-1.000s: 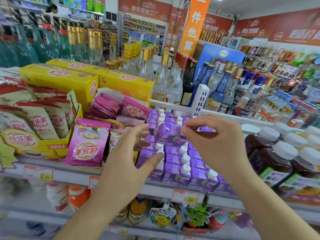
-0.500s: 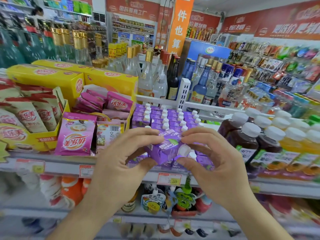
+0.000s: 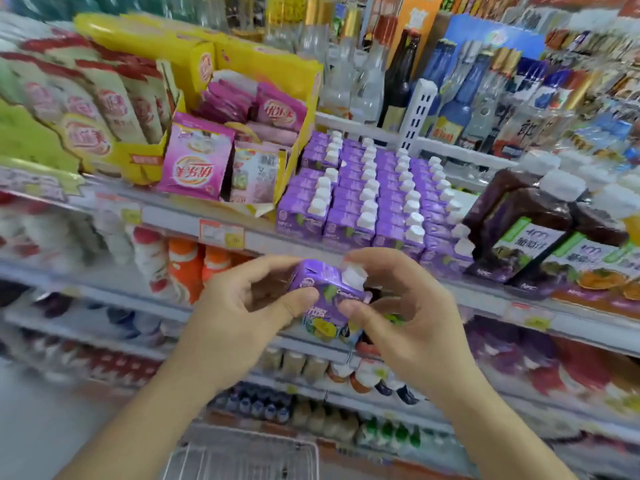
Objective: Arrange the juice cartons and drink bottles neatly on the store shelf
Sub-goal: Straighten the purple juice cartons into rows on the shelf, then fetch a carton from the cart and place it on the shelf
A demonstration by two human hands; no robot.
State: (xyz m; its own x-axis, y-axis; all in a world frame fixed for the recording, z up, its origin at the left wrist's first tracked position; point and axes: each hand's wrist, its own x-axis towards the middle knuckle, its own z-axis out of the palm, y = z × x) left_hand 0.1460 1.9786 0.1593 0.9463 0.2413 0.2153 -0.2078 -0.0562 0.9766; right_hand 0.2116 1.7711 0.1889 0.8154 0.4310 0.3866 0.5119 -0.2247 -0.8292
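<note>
A small purple juice carton (image 3: pixel 327 284) with a white cap is held in front of the shelf, below its edge. My left hand (image 3: pixel 249 306) pinches its left side between thumb and fingers. My right hand (image 3: pixel 405 306) grips its right side, fingers curled over the cap. Rows of the same purple cartons (image 3: pixel 367 199) fill the middle of the white store shelf (image 3: pixel 180 213). Dark juice bottles (image 3: pixel 530 220) with white caps stand to the right of the cartons.
Pink snack packets (image 3: pixel 201 157) in a yellow display box (image 3: pixel 263 67) sit left of the cartons. Glass bottles (image 3: pixel 398 74) line the back behind a white divider (image 3: pixel 415 112). Lower shelves hold more drinks. A wire basket (image 3: pixel 242 459) is at the bottom.
Both hands lifted one purple carton off the rows and drew it down and toward me, below the shelf edge. The camera view tilted downward.
</note>
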